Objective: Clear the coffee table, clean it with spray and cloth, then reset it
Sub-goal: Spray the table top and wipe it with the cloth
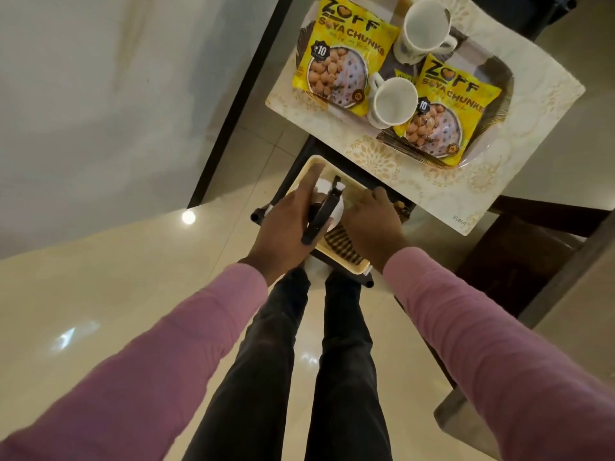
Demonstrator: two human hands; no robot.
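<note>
My left hand is closed around a white spray bottle with a black trigger. The bottle stands in a cream tray on a low shelf under the table. My right hand lies in the same tray over a dark striped cloth, fingers bent near the tray's right rim. Whether it grips anything is hidden. On the glass coffee table above lies a white and gold mat. A patterned serving tray on it holds two yellow soya chunks packets and two white mugs.
My legs in dark trousers stand on glossy cream floor tiles right before the shelf. The table's dark frame runs diagonally at the left. A dark wooden piece of furniture stands at the right.
</note>
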